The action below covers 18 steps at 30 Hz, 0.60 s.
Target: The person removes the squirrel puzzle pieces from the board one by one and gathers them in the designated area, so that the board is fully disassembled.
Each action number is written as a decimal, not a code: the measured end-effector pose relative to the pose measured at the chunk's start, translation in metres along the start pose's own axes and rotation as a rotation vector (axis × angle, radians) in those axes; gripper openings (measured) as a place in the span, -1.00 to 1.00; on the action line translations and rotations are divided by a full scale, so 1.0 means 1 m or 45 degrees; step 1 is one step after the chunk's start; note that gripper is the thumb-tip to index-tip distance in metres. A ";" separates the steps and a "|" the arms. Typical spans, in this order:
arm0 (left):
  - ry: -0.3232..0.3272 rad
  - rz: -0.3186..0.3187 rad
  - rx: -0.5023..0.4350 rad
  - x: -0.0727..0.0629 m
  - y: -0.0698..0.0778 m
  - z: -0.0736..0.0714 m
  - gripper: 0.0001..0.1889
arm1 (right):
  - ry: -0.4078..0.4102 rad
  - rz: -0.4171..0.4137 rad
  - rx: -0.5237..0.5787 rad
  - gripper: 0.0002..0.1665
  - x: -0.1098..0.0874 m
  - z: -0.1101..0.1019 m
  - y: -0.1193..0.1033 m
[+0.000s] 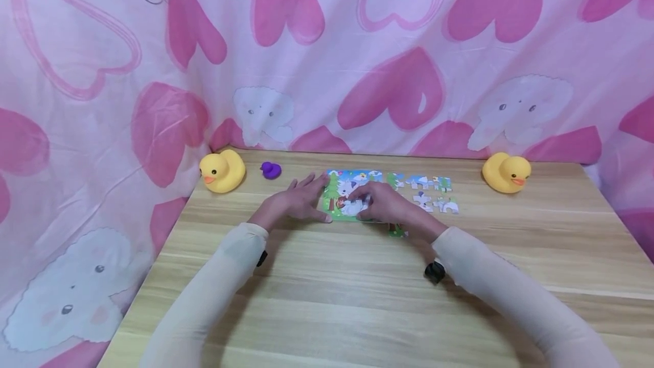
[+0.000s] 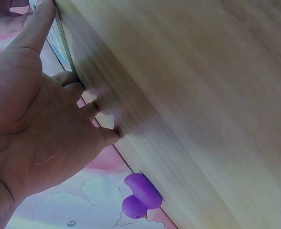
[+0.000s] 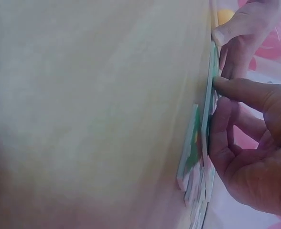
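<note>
A jigsaw puzzle with a white cartoon animal and green trees lies flat near the table's far side. My left hand spreads beside it, thumb and fingertips right at its left edge; the left wrist view shows the open palm. Over the puzzle's right part bends my right hand. In the right wrist view, that hand's thumb touches the near edge while its other fingers curl down onto the surface. I cannot tell whether a piece is between them. One loose green piece lies below the right wrist.
Several loose puzzle pieces lie right of the puzzle. A yellow rubber duck and a small purple duck stand at the back left, another yellow duck at the back right. A pink heart-patterned curtain hangs behind the wooden table.
</note>
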<state>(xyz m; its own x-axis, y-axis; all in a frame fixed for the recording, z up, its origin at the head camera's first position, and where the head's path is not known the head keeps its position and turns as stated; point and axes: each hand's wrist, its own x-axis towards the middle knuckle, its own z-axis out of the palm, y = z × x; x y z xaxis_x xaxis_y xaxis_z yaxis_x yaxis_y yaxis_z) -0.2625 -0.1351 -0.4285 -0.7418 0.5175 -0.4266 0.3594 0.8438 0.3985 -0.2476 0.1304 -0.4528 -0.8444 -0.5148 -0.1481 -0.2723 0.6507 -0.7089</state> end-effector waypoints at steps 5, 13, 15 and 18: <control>-0.002 -0.005 -0.006 0.001 -0.001 0.000 0.26 | 0.005 0.023 0.029 -0.50 -0.001 -0.002 0.001; -0.001 -0.009 -0.008 0.002 -0.001 0.000 0.25 | -0.033 0.065 0.169 -0.51 -0.007 -0.009 -0.001; 0.001 -0.016 -0.009 0.002 -0.001 0.000 0.25 | -0.020 0.057 0.159 -0.52 -0.009 -0.010 -0.001; 0.000 -0.008 -0.008 0.002 0.000 0.000 0.25 | 0.023 0.074 0.145 -0.52 -0.016 -0.013 0.000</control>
<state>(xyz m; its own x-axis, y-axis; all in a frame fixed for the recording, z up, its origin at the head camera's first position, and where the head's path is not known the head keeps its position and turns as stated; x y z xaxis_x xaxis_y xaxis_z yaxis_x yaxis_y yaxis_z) -0.2642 -0.1341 -0.4293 -0.7440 0.5124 -0.4289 0.3515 0.8460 0.4009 -0.2397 0.1459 -0.4414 -0.8656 -0.4673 -0.1798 -0.1692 0.6109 -0.7734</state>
